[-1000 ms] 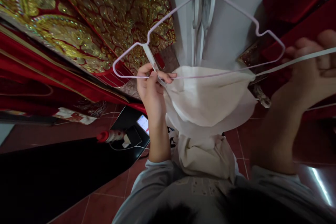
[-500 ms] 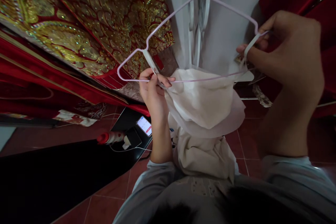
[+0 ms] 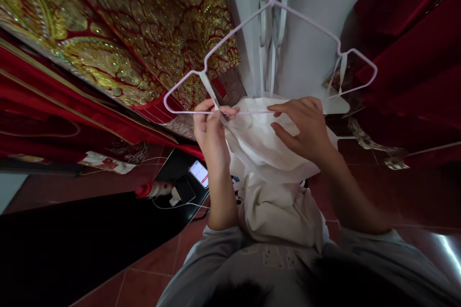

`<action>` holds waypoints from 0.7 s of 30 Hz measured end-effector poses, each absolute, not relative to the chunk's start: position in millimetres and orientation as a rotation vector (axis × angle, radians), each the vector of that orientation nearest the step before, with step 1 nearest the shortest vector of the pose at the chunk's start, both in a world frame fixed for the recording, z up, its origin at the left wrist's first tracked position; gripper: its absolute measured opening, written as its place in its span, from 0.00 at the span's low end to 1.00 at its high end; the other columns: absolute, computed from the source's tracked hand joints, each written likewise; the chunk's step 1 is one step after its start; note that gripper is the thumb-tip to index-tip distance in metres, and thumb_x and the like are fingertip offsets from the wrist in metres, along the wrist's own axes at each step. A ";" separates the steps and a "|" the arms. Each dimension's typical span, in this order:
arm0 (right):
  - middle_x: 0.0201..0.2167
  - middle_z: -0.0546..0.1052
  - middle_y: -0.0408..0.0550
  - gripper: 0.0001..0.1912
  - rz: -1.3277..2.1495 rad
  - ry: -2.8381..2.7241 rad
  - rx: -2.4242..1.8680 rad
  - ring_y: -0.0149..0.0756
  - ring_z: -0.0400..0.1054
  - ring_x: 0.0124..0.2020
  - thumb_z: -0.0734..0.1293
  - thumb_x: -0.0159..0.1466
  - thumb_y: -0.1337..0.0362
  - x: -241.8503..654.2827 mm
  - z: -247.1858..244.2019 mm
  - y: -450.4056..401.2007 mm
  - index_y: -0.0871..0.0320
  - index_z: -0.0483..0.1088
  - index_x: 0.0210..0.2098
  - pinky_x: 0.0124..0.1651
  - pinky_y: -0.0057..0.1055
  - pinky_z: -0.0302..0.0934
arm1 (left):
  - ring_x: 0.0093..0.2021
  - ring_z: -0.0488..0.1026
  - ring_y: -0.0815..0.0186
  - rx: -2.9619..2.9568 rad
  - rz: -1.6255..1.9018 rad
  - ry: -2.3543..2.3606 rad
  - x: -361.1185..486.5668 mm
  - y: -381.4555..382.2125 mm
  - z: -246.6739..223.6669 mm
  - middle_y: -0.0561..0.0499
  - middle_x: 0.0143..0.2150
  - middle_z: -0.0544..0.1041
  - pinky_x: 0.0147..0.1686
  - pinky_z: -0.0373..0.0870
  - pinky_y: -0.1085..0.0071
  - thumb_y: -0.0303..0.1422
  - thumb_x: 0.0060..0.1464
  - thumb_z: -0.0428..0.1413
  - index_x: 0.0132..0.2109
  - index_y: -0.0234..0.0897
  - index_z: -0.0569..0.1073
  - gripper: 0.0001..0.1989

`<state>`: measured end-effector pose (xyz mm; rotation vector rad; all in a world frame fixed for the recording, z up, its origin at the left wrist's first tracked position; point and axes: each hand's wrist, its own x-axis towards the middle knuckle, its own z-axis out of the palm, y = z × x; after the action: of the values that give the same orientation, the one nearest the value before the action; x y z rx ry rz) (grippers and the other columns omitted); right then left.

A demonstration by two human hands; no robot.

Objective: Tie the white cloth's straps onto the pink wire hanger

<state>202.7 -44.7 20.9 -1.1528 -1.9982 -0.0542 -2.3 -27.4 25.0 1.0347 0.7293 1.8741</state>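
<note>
A pale pink wire hanger (image 3: 237,25) is held up in front of me, its hook near the top. White loops of a white garment (image 3: 248,148) hang from the notches at both its ends. My left hand (image 3: 213,129) grips the hanger's lower bar at the left, where one white strap (image 3: 209,87) crosses it. Near the middle of the bar is my right hand (image 3: 306,127), thumb and fingers apart, fingertips close to the bar and over the garment. Whether they touch it I cannot tell. The other strap (image 3: 343,73) sits in the right notch.
Red and gold sequinned garments (image 3: 151,24) hang on the left, dark red cloth (image 3: 414,48) on the right. A black table (image 3: 90,240) at the lower left bears a lit phone (image 3: 199,173), a red-capped bottle (image 3: 153,189) and a charger with a cable.
My right hand has let go of the strap at the hanger's right end and moved left to the middle of the bar. My left hand has hardly moved.
</note>
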 end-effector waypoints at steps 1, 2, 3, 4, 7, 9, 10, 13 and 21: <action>0.42 0.83 0.44 0.14 -0.078 -1.964 -1.152 0.43 0.74 0.44 0.67 0.70 0.62 201.1 18.3 -44.6 0.50 0.75 0.54 0.55 0.45 0.60 | 0.38 0.81 0.65 1.058 1.898 0.793 -4.7 -31.9 23.8 0.52 0.35 0.83 0.50 0.76 0.66 0.30 0.64 0.60 0.47 0.40 0.76 0.05; 0.42 0.83 0.44 0.14 -0.089 -1.947 -1.143 0.43 0.74 0.45 0.67 0.70 0.62 200.0 16.5 -44.3 0.50 0.75 0.54 0.55 0.45 0.59 | 0.43 0.82 0.64 1.099 1.916 0.863 -7.6 -37.2 22.3 0.51 0.39 0.85 0.53 0.75 0.65 0.31 0.65 0.60 0.48 0.40 0.77 0.06; 0.42 0.83 0.44 0.14 -0.092 -1.937 -1.136 0.42 0.74 0.45 0.67 0.70 0.61 199.3 15.3 -43.7 0.50 0.75 0.54 0.55 0.45 0.59 | 0.46 0.82 0.64 1.160 1.907 0.933 -10.7 -43.1 20.8 0.51 0.42 0.85 0.56 0.74 0.64 0.31 0.65 0.60 0.48 0.40 0.79 0.06; 0.42 0.83 0.44 0.13 -0.092 -1.930 -1.133 0.42 0.74 0.45 0.67 0.70 0.61 198.9 14.3 -42.9 0.50 0.74 0.54 0.55 0.45 0.59 | 0.50 0.81 0.63 1.235 1.857 1.003 -14.0 -49.2 19.7 0.50 0.45 0.85 0.59 0.72 0.63 0.32 0.66 0.60 0.49 0.40 0.80 0.07; 0.41 0.83 0.43 0.13 -0.084 -1.907 -1.143 0.42 0.74 0.44 0.67 0.70 0.61 198.9 12.1 -38.9 0.48 0.74 0.53 0.55 0.45 0.58 | 0.54 0.79 0.60 1.415 1.586 1.169 -22.4 -65.4 22.6 0.49 0.49 0.85 0.61 0.69 0.62 0.34 0.66 0.61 0.52 0.42 0.82 0.09; 0.41 0.83 0.42 0.13 -0.058 -1.895 -1.154 0.43 0.74 0.45 0.68 0.69 0.61 199.7 11.4 -36.8 0.47 0.74 0.53 0.55 0.46 0.59 | 0.50 0.79 0.62 1.404 1.537 1.135 -25.3 -70.1 32.6 0.49 0.46 0.84 0.56 0.71 0.65 0.34 0.66 0.62 0.49 0.42 0.84 0.08; 0.41 0.83 0.42 0.13 -0.041 -1.890 -1.156 0.43 0.74 0.45 0.68 0.69 0.61 200.4 11.3 -36.4 0.46 0.75 0.53 0.55 0.46 0.59 | 0.46 0.79 0.63 1.364 1.568 1.049 -26.0 -69.7 40.2 0.49 0.42 0.84 0.51 0.73 0.67 0.35 0.65 0.63 0.47 0.42 0.84 0.07; 0.41 0.82 0.43 0.14 -0.010 -1.890 -1.150 0.43 0.74 0.45 0.68 0.69 0.62 203.1 12.7 -37.7 0.46 0.75 0.53 0.55 0.46 0.59 | 0.38 0.78 0.64 1.187 1.686 0.780 -29.0 -58.9 68.5 0.49 0.36 0.81 0.35 0.72 0.71 0.40 0.65 0.62 0.44 0.41 0.85 0.10; 0.42 0.83 0.44 0.13 -0.031 -1.913 -1.149 0.43 0.74 0.45 0.67 0.70 0.59 212.8 15.3 -42.0 0.46 0.76 0.53 0.57 0.47 0.59 | 0.64 0.76 0.60 0.908 2.047 0.989 -71.9 -12.8 57.8 0.59 0.58 0.83 0.32 0.68 0.73 0.30 0.77 0.43 0.52 0.48 0.81 0.20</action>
<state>212.8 -42.0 15.3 -1.1486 -1.9134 -0.0308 -71.9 -12.8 57.8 0.9078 0.9891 2.0474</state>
